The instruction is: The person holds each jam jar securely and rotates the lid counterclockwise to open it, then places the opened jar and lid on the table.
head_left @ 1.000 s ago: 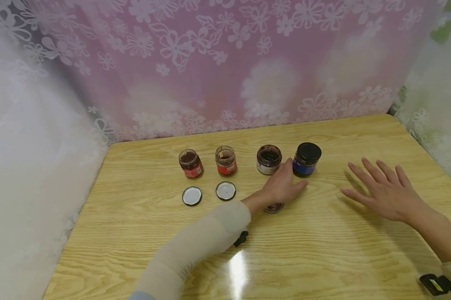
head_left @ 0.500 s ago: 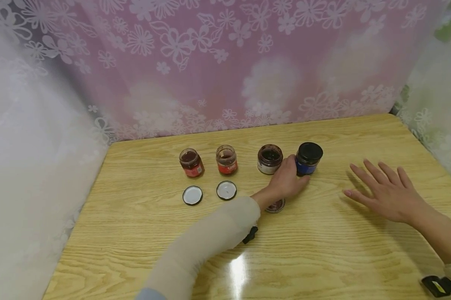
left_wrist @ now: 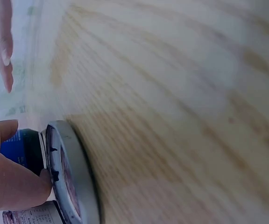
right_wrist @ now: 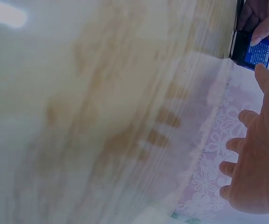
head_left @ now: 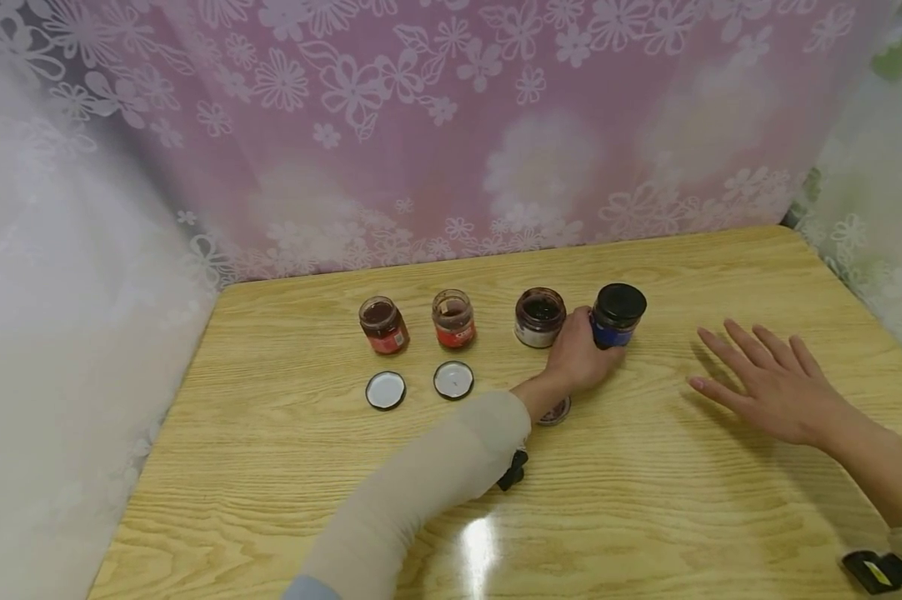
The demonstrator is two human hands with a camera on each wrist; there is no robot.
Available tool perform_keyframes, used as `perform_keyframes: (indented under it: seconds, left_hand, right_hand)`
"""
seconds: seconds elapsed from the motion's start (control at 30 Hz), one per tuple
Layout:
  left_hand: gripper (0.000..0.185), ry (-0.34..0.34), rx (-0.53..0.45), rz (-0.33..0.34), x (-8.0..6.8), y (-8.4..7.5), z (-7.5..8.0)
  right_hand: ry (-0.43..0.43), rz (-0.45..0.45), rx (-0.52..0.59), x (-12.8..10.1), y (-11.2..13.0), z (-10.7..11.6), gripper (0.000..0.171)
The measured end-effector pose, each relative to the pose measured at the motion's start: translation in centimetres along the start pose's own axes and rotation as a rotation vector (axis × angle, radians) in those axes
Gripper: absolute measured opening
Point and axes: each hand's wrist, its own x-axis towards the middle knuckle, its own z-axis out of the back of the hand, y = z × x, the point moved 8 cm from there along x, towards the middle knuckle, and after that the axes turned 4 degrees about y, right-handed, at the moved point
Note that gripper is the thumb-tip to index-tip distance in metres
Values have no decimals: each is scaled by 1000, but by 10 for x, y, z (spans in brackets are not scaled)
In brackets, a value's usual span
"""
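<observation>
My left hand point(head_left: 578, 357) reaches across the wooden table point(head_left: 646, 500) and grips a blue-labelled jar point(head_left: 614, 320) with a black lid, fourth in a row of jars. In the left wrist view my fingers point(left_wrist: 8, 186) curl round the blue jar point(left_wrist: 20, 147), with a loose lid point(left_wrist: 67, 177) lying on the table close by. My right hand point(head_left: 769, 379) lies flat and open on the table to the right of the jar, holding nothing. The right wrist view shows the blue jar point(right_wrist: 260, 50) beyond my right hand point(right_wrist: 258, 172).
Three open jars point(head_left: 382, 325) point(head_left: 453, 319) point(head_left: 538, 317) stand left of the blue one. Two white-lined lids point(head_left: 385, 390) point(head_left: 453, 380) lie in front of them; a third lid point(head_left: 554, 412) shows under my left wrist. Floral curtains point(head_left: 451, 125) close the back and sides.
My left hand has moved forward and right from the table to the blue jar and closed its fingers round it. The right hand has stayed nearly still.
</observation>
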Motion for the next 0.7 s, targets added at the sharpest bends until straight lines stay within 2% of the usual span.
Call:
perform_keyframes:
  seconds: [0.3,0.57,0.7]
  left_hand:
    - [66,-51,-36,50,4,-1,-2]
    - [59,-125,-4,14,10,-5,-3]
    - [55,-137,-8,17,10,-4,-1]
  right_hand:
    - [-6,-2,-4,-1,1,1,78]
    - [-6,5,24,-1,3,-3,77]
    - [-20,17,22,-1,3,-3,76]
